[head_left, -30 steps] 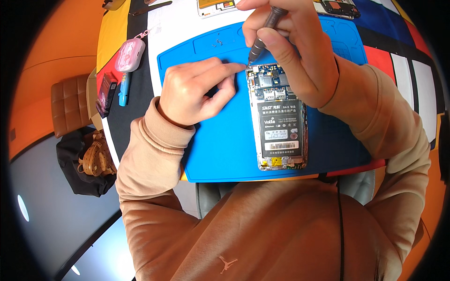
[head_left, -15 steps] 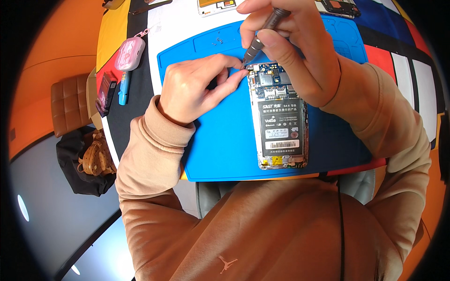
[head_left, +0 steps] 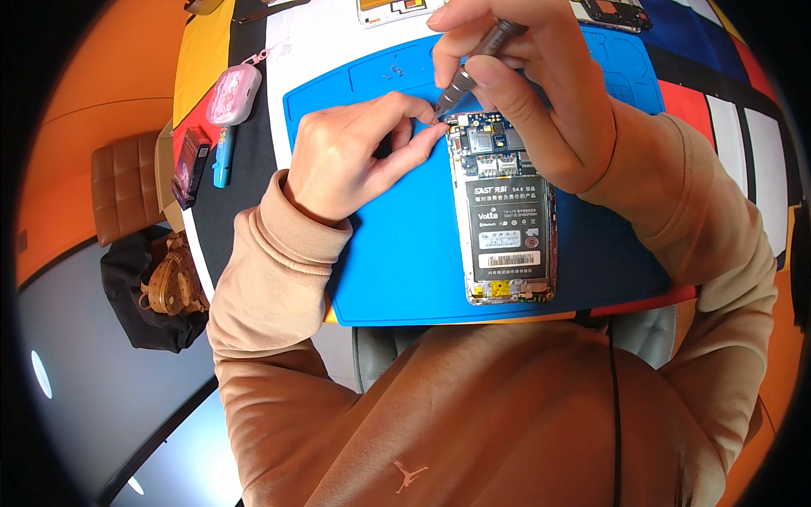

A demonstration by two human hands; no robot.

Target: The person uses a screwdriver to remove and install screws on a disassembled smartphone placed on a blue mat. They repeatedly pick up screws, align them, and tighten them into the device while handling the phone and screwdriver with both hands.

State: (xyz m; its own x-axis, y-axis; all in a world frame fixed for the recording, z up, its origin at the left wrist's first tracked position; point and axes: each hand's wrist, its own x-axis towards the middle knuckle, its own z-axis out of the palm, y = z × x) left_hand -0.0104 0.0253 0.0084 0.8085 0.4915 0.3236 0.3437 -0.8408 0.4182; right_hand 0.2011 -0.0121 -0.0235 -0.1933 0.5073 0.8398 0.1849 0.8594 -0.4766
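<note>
An opened smartphone [head_left: 466,245] lies on a blue work mat [head_left: 397,270], its circuit board [head_left: 483,140] bare at the far end and its black battery [head_left: 510,215] filling most of the body. My right hand [head_left: 541,93] grips a dark grey precision screwdriver [head_left: 460,84], slanted down to the left. Its tip reaches the phone's far left corner. Beside that tip, my left hand [head_left: 355,152] has thumb and forefinger closed in a pinch at the corner; whatever lies between them is too small to make out.
Several tiny screws [head_left: 393,72] lie at the mat's far part. Left of the mat are a pink case [head_left: 234,95], a blue pen-like object [head_left: 223,156] and a dark box [head_left: 192,169]. Other phone parts [head_left: 397,10] sit beyond the mat, with more [head_left: 615,13] at far right.
Almost nothing differs. Both hands and the screwdriver stay at the phone's corner, with only a very slight shift of the right hand and screwdriver.
</note>
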